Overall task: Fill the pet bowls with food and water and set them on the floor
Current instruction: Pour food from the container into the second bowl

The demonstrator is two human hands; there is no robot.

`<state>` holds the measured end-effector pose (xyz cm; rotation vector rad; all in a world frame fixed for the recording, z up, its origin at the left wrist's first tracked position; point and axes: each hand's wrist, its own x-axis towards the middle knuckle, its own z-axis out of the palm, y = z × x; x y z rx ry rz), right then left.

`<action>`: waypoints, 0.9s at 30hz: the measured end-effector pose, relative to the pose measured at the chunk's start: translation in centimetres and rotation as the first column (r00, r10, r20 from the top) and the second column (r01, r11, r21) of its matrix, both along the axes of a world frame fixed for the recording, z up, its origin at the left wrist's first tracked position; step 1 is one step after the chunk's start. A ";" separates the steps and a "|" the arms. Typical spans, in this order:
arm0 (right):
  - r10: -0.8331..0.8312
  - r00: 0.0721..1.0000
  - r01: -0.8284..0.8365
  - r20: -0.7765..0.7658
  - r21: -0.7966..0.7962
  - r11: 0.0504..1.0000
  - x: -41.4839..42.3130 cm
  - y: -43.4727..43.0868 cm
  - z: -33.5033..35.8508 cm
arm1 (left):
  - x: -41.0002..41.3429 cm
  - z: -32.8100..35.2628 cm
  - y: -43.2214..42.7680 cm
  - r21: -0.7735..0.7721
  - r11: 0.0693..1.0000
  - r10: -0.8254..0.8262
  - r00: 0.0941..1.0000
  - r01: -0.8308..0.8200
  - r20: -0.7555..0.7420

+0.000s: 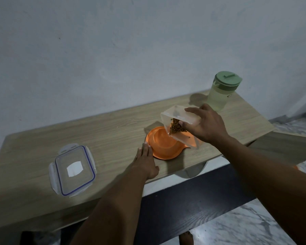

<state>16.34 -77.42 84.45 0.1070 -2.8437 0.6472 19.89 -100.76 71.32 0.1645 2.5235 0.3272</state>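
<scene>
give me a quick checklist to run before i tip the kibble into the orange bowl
1. Mouth of the clear container over the orange bowl: ok, it is tilted with its open end above the bowl.
2. Grip: ok, the right hand holds the container with fingers and thumb round it.
3. Bowl steadied: ok, the left hand lies flat on the table, fingertips at the rim.
4. Kibble ready: ok, it is gathered at the mouth.
5. Bowl's margin from the table's front edge: cannot tell, it looks close.
6. Pitcher out of the way: ok, it stands upright behind, apart.
</scene>
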 end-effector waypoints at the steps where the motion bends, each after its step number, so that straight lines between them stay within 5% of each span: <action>1: 0.006 1.000 -0.006 -0.006 0.006 1.000 0.0 0.0 0.0 | 0.0 0.0 0.0 0.003 1.000 0.001 1.000 -0.001 0.004; 27: 0.042 0.999 -0.040 -0.018 0.092 0.995 0.3 -0.5 0.0 | -0.1 0.1 -0.1 -0.005 1.000 -0.009 0.999 0.010 0.046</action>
